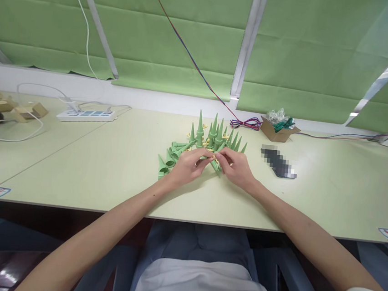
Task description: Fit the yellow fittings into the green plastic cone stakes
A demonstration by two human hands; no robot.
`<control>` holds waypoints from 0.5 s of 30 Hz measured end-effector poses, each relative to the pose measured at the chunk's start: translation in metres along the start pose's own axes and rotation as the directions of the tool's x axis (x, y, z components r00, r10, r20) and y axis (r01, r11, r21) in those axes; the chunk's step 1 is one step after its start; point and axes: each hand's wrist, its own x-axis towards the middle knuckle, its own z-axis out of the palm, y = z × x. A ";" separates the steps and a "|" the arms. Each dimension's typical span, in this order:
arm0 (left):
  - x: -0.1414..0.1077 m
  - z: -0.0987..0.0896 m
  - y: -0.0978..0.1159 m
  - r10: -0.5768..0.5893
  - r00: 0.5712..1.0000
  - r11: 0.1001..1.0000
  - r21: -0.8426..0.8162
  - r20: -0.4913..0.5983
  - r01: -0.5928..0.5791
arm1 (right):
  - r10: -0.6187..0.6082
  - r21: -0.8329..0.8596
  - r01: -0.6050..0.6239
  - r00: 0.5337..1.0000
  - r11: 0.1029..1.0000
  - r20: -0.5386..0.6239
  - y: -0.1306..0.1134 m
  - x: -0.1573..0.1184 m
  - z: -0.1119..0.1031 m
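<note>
My left hand (192, 162) and my right hand (235, 165) meet above the table, fingers closed in a pinch. Between them a green plastic watering spike (215, 167) points down towards the table, with a bit of yellow at the fingertips. The fingers hide most of it, and how the grip is shared is partly covered. Behind my hands several green spikes (200, 130) stand upright, with small yellow valves among them. To the left of my left hand, more green cone-shaped spikes (170, 158) lie on their sides, hollow ends showing.
A dark phone-like object (278, 162) lies right of my hands. Behind it stands a small cardboard box (277, 131) with plastic and green material, beside coiled wires (246, 123). At the left are a white power strip (86, 115) and cardboard pieces (29, 112) on the table (108, 178).
</note>
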 end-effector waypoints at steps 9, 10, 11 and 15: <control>0.001 0.000 0.002 -0.018 1.000 1.000 0.000 0.005 0.018 | 0.002 0.005 -0.002 1.000 1.000 0.000 0.000 0.000 0.000; 0.001 0.000 0.002 -0.020 1.000 1.000 0.001 0.002 0.020 | 0.001 0.002 -0.001 1.000 1.000 -0.001 0.000 0.000 0.000; 0.001 0.000 0.002 -0.024 1.000 1.000 0.003 0.001 0.024 | -0.001 -0.001 0.001 1.000 1.000 -0.001 0.000 0.000 0.001; 0.000 0.001 0.001 -0.036 0.999 0.999 0.011 0.000 0.036 | -0.006 -0.001 0.006 1.000 1.000 0.002 0.001 0.000 0.001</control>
